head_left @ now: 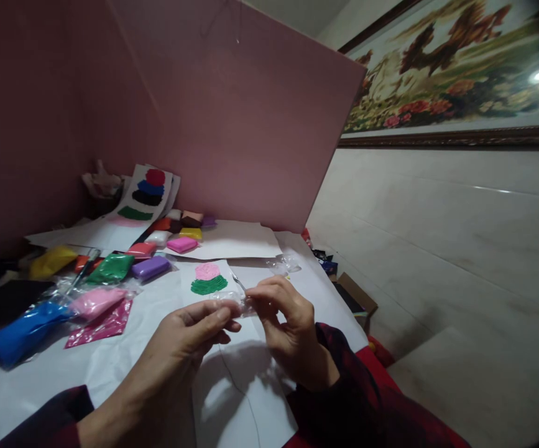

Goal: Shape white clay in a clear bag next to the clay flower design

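Note:
My left hand (199,330) is closed in a pinch on a small clear plastic bag (247,307). Close beside it, my right hand (290,317) has its fingers closed on a slim silvery tool (238,282), whose tip points up and left; its exact kind is unclear. The right fingertips also meet the bag's edge. Just beyond both hands lies a white sheet (189,291) bearing a pink patch (207,271) above a ridged green patch (209,285). What the bag contains, if anything, cannot be made out.
Several wrapped colour packs lie left, including blue (27,336), green (113,267) and purple (151,268). A sheet with coloured bands (135,213) leans at the back near the pink partition (232,118). Crumpled clear wrapping (285,264) sits right. A cardboard box (359,292) stands past the table edge.

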`<state>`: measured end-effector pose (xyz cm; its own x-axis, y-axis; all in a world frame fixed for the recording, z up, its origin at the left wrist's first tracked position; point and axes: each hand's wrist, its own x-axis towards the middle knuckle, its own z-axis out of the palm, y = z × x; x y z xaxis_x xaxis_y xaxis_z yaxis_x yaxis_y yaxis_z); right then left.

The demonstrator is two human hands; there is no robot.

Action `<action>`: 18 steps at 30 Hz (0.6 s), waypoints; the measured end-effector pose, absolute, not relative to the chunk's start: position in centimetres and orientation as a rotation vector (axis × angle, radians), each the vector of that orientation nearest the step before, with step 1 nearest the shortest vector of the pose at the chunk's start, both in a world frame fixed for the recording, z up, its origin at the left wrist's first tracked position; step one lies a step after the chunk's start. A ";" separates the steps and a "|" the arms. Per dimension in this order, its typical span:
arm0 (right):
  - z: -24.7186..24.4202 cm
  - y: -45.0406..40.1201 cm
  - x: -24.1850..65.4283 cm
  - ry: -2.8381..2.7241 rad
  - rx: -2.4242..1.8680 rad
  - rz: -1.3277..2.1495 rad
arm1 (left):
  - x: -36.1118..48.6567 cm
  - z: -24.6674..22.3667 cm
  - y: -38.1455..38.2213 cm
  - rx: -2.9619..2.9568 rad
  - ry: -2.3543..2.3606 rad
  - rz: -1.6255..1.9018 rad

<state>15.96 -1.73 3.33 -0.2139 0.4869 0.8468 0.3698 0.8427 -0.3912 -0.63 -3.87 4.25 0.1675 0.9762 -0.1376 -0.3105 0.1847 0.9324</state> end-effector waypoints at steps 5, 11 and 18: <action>3.4 -1.7 16.1 -1.912 -0.660 0.098 | -0.6 4.6 -4.0 0.887 1.020 1.101; 3.0 -1.5 15.9 -1.956 -0.664 0.163 | -0.6 4.3 -4.0 0.943 1.029 1.133; 3.3 -1.7 16.1 -1.637 -0.726 0.299 | -0.2 4.9 -4.5 0.930 1.062 1.152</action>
<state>16.07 -1.66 3.28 -0.0435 0.6076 0.7931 0.2879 0.7678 -0.5724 -0.23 -4.46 4.92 0.0764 0.9838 -0.1621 -0.2409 0.1760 0.9545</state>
